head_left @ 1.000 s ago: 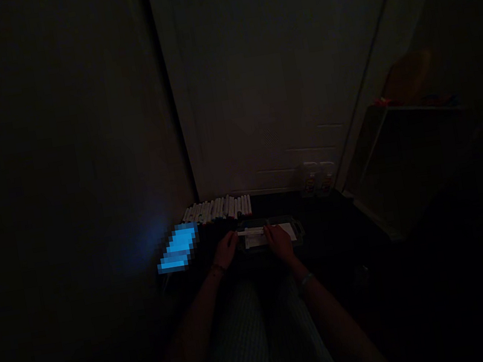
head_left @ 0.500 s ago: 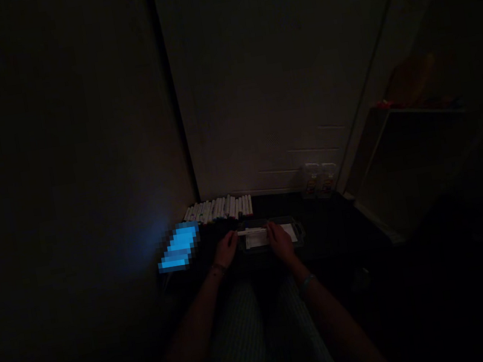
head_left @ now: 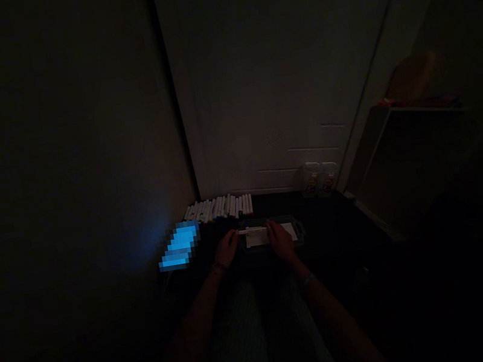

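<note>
The room is very dark. My left hand [head_left: 226, 249] and my right hand [head_left: 280, 241] reach out over a dark floor, one at each end of a thin white stick-like marker [head_left: 253, 230]. The marker lies across a dark shallow tray [head_left: 299, 231] with white paper [head_left: 257, 239] in it. Each hand's fingers seem pinched on an end of the marker, though the dark blurs the details. A row of several white markers [head_left: 219, 207] lies just beyond, against the wall. My legs in striped trousers show below the hands.
A glowing blue screen [head_left: 179, 246], pixelated, lies to the left of my left hand. Two small bottles [head_left: 319, 179] stand by the white door at the back. A dark low shelf unit [head_left: 407, 161] with objects on top stands at the right.
Almost nothing has moved. Both hands stay at the ends of the white marker; the view has shifted very slightly.
</note>
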